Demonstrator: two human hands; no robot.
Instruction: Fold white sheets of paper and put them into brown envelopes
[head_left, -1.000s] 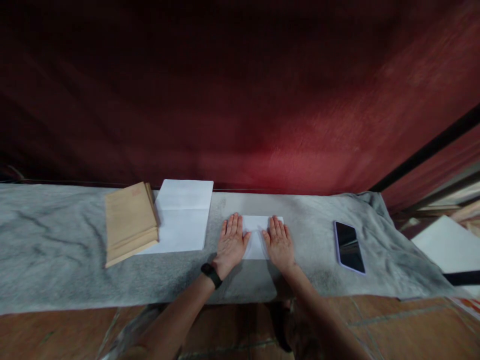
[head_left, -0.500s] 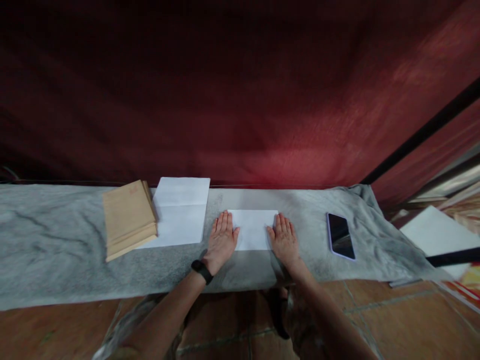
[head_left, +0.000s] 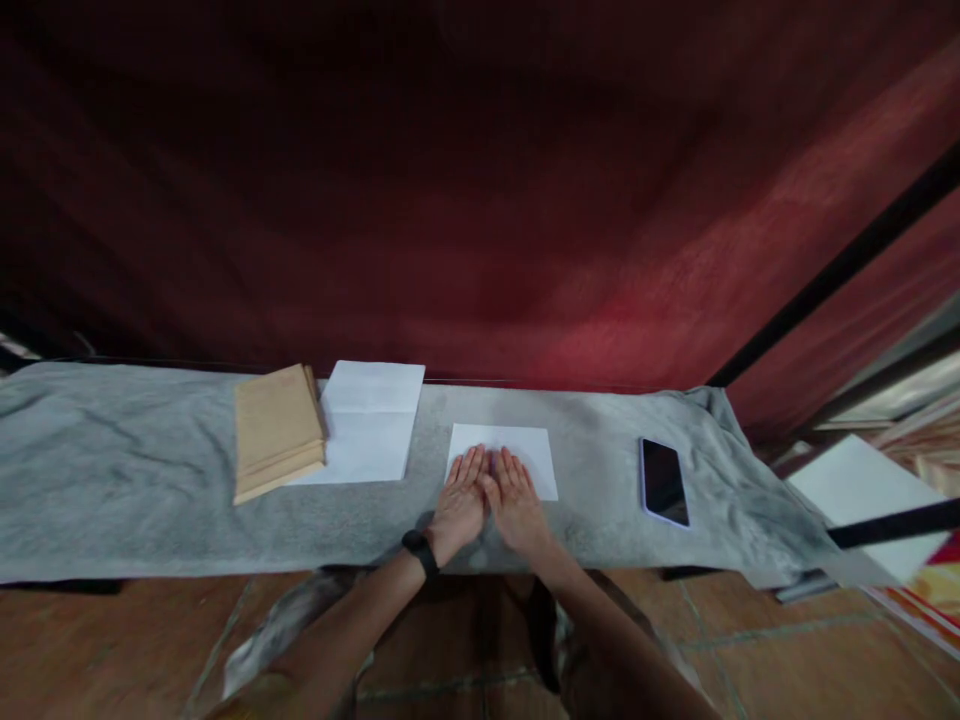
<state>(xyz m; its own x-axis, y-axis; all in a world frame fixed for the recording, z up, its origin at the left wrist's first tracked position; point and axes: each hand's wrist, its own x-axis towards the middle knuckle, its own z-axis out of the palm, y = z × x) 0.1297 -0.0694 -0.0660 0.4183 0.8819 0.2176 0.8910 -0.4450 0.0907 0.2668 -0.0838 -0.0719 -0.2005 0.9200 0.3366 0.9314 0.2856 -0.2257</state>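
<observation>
Nearest you, below the edge of the counter, was the tiled floor (head_left: 420,655), with your two forearms reaching in above it, and a dark band (head_left: 420,550) circled your left wrist. Your left hand (head_left: 460,503) and your right hand (head_left: 517,508) lay palm down, side by side and angled slightly toward each other, with the thumbs meeting at the middle. Both were flattened with the fingers stretched forward, clamped on nothing. Under them lay the white paper (head_left: 536,457), flat on the grey cloth-covered counter (head_left: 600,420) directly in front of you; its far edge and its right end showed clear of your fingers, while your hands hid much of its near side. Well apart to the right, the phone (head_left: 664,482) rested with its dark screen up and a pale purple edge showing. Off to the left, the stack of brown envelopes (head_left: 277,425) sat at a slant, its right side overlapping the white sheets (head_left: 371,445), which had a crease running across them and reached nearly to the counter's far edge. Past the counter's right end, a black bar (head_left: 896,523) crossed a white panel (head_left: 862,480). Behind everything hung the dark red curtain (head_left: 480,250), with a black pole (head_left: 840,275) slanting up at the right.
</observation>
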